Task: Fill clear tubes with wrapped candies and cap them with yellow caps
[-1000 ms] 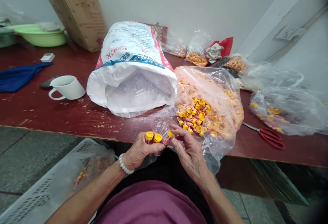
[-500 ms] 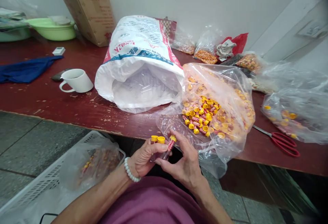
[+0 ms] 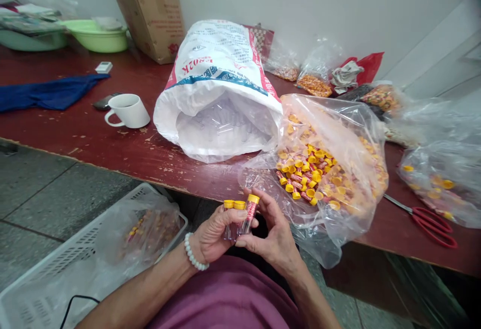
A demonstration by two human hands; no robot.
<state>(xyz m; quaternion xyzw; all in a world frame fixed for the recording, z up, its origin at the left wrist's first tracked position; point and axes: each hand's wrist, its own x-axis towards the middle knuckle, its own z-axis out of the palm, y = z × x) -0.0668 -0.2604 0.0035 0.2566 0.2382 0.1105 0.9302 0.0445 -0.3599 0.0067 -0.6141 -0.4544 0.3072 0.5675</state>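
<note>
Clear tubes with yellow caps point(image 3: 232, 218) are held upright by my left hand point(image 3: 214, 233), thumb across their front. A third capped tube point(image 3: 249, 213), with a red and white label inside, stands slightly tilted beside them; my right hand point(image 3: 272, 233) has thumb and fingers around it. Beyond the hands, a white printed sack point(image 3: 221, 68) lies with its mouth towards me, clear tubes point(image 3: 221, 118) inside. At its right, an open clear plastic bag point(image 3: 361, 118) holds many yellow caps with red and white rolls point(image 3: 306, 171).
A white mug point(image 3: 130, 112), blue cloth point(image 3: 48, 93), green basin point(image 3: 97, 38) and cardboard box point(image 3: 156, 13) are at left. Red-handled scissors point(image 3: 432, 223) and filled bags point(image 3: 443, 183) lie at right. A white basket point(image 3: 63, 254) is below the red table point(image 3: 124, 156).
The view has shifted slightly left, so the table things appear further right. The third tube is now more upright and close beside the other tubes.
</note>
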